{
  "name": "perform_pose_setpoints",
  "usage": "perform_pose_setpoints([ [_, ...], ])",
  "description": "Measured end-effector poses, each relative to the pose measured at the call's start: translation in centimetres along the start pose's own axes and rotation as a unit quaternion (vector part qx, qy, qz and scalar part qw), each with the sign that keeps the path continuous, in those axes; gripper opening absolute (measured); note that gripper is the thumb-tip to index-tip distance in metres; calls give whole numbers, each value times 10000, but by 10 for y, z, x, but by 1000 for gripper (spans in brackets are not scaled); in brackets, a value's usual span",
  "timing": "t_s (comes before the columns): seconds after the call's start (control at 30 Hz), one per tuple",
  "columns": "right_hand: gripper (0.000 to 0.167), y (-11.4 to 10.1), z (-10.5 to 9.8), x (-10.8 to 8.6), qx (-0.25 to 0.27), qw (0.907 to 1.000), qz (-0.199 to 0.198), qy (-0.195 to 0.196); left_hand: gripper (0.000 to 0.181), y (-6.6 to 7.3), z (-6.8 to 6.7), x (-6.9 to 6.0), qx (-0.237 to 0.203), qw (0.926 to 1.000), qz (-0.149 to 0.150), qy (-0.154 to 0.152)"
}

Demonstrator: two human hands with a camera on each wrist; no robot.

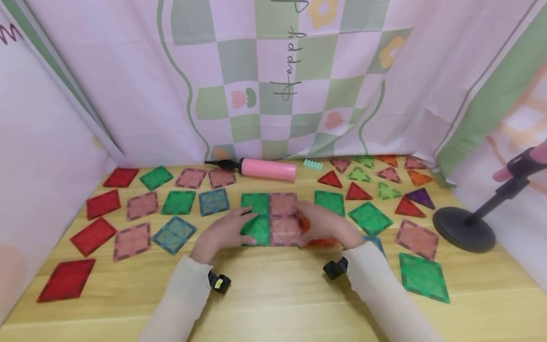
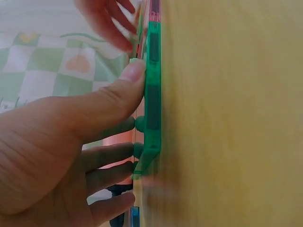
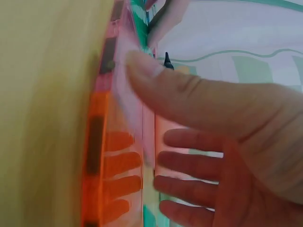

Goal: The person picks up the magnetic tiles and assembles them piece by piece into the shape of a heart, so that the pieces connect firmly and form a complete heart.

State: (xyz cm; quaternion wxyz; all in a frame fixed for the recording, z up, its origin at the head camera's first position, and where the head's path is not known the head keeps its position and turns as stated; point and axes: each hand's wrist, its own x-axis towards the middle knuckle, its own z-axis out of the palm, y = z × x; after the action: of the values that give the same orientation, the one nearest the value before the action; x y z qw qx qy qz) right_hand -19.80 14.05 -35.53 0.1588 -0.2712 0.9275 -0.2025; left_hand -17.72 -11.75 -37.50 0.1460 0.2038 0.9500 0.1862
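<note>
My left hand (image 1: pixel 226 230) lies over the left side of a joined block of translucent square magnetic tiles. Two green tiles (image 1: pixel 262 232) form its left column and two pink tiles (image 1: pixel 283 231) stand beside them. In the left wrist view, the thumb and spread fingertips of that hand (image 2: pixel 61 137) touch the green tile (image 2: pixel 153 99). Over the right side is my right hand (image 1: pixel 326 223), above an orange tile (image 1: pixel 322 241) that it partly covers. The right wrist view shows this hand (image 3: pixel 227 146) with fingers extended, its thumb near the pink tile (image 3: pixel 108 56) and nothing gripped.
Red (image 1: pixel 68 280), pink, green and blue (image 1: pixel 174 235) square tiles lie to the left. Triangular tiles (image 1: pixel 358 191) and more squares (image 1: pixel 423 275) lie to the right. A pink hand pump (image 1: pixel 268 169) rests at the back, beside a black-based stand (image 1: pixel 463 230) at far right.
</note>
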Motion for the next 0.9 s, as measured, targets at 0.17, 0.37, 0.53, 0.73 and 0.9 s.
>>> perform_pose_setpoints([
  [0.17,80,7,-1,-16,-538,9981,309,-24,74,10,1,-2,240,9996,-139,0],
  [0.37,75,10,-1,-20,-684,9965,477,40,76,24,13,5,725,9967,360,75],
  [0.53,72,13,0,-19,-556,9975,339,259,68,29,18,6,704,9961,534,-28],
  [0.73,75,14,1,-18,-578,9952,245,755,61,32,20,5,589,9967,552,-39],
  [0.9,60,16,-5,-18,-622,9937,60,931,61,32,21,7,627,9963,593,35],
])
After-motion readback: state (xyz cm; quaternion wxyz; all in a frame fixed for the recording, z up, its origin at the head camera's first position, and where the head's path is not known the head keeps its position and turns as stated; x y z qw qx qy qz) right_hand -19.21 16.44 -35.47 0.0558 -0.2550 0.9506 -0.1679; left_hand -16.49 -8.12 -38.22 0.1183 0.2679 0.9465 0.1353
